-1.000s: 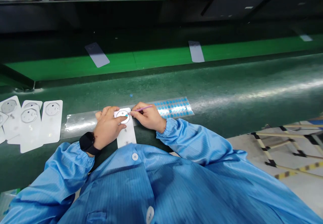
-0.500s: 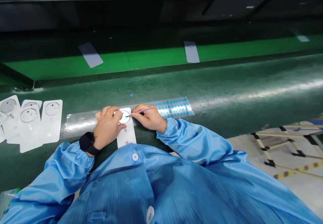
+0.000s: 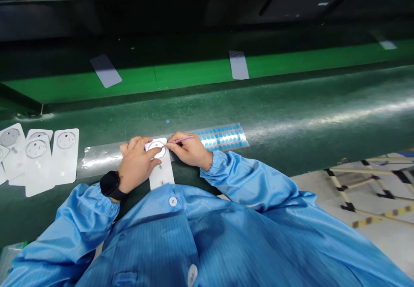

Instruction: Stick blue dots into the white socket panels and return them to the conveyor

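A white panel (image 3: 163,170) with a round recess (image 3: 156,145) lies on the green bench in front of me. My left hand (image 3: 137,162) rests on its left side, fingers apart, with the index fingertip in the recess and the thumb lower on the panel. Pinched in my right hand (image 3: 189,150) is a thin pink pointed tool (image 3: 183,139), its tip at the recess's right edge beside my left index finger. A clear strip with rows of blue dots (image 3: 223,137) extends from behind my right hand; its bare part (image 3: 103,155) shows on the left.
Several white panels (image 3: 66,157) with round recesses lie overlapping at the left. Beyond the bench runs a bright green belt (image 3: 177,71) bearing white panels (image 3: 239,65). One loose blue dot (image 3: 167,122) sits on the bench. A pipe frame (image 3: 343,188) stands on the floor at right.
My left index finger has straightened further across the recess, covering a small blue-green spot seen there before. The tool has shifted slightly. Two panels on the belt have moved left.
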Demonstrator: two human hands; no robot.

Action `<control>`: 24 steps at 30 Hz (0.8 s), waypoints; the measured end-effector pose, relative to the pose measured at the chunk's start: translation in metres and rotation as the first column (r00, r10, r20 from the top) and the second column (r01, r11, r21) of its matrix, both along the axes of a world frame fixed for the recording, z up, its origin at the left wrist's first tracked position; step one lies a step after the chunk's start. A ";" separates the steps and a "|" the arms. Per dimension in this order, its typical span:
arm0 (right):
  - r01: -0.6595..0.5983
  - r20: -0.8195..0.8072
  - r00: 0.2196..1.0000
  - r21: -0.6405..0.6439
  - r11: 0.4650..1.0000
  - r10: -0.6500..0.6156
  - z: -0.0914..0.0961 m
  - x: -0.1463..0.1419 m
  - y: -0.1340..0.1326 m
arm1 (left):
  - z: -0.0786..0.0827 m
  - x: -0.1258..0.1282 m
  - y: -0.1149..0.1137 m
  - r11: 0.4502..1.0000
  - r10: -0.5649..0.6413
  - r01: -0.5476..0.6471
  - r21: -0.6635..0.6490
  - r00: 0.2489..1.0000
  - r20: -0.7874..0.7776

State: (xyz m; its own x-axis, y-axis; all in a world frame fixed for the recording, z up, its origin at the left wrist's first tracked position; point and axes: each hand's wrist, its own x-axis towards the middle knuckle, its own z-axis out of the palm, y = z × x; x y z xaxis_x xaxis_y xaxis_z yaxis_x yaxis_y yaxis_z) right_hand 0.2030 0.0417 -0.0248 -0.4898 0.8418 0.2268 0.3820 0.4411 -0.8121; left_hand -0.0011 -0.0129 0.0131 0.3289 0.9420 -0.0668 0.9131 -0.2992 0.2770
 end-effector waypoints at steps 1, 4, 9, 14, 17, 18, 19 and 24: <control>0.006 -0.014 1.000 -0.019 1.000 -0.007 0.000 0.000 0.000 | 0.000 0.000 0.000 1.000 -0.004 0.004 0.003 1.000 -0.007; 0.024 -0.077 0.997 -0.079 0.997 -0.031 0.001 0.000 0.000 | 0.001 0.001 0.000 1.000 -0.015 0.015 0.010 0.999 -0.031; 0.046 -0.135 0.989 -0.106 0.993 -0.060 0.001 -0.001 -0.001 | 0.003 0.003 -0.001 1.000 -0.015 0.016 0.006 0.997 -0.070; 0.056 -0.163 0.984 -0.133 0.990 -0.077 0.002 -0.002 -0.001 | 0.004 0.006 -0.001 1.000 -0.025 0.026 -0.001 0.993 -0.114; 0.059 -0.204 0.974 -0.202 0.978 -0.101 0.000 -0.003 0.000 | 0.003 0.006 -0.001 0.999 -0.040 0.039 -0.007 0.990 -0.135; 0.057 -0.236 0.965 -0.239 0.969 -0.115 -0.001 -0.004 0.001 | 0.003 0.005 -0.002 0.999 -0.040 0.039 -0.010 0.990 -0.138; 0.050 -0.279 0.951 -0.286 0.957 -0.133 -0.002 -0.005 0.002 | 0.003 0.005 -0.002 0.999 -0.034 0.033 -0.013 0.990 -0.138; -0.030 -0.517 0.800 -0.543 0.839 -0.306 -0.006 -0.009 0.013 | 0.010 0.006 0.007 0.995 0.036 -0.046 -0.083 0.993 -0.112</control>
State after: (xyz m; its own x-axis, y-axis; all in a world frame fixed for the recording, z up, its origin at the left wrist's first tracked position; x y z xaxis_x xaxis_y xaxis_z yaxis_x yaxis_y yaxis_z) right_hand 0.1938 0.0547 -0.0309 -0.2811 0.9582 -0.0535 -0.1952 -0.1117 -0.9744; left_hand 0.0053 -0.0055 0.0236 0.2762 0.9438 -0.1816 0.9506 -0.2404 0.1965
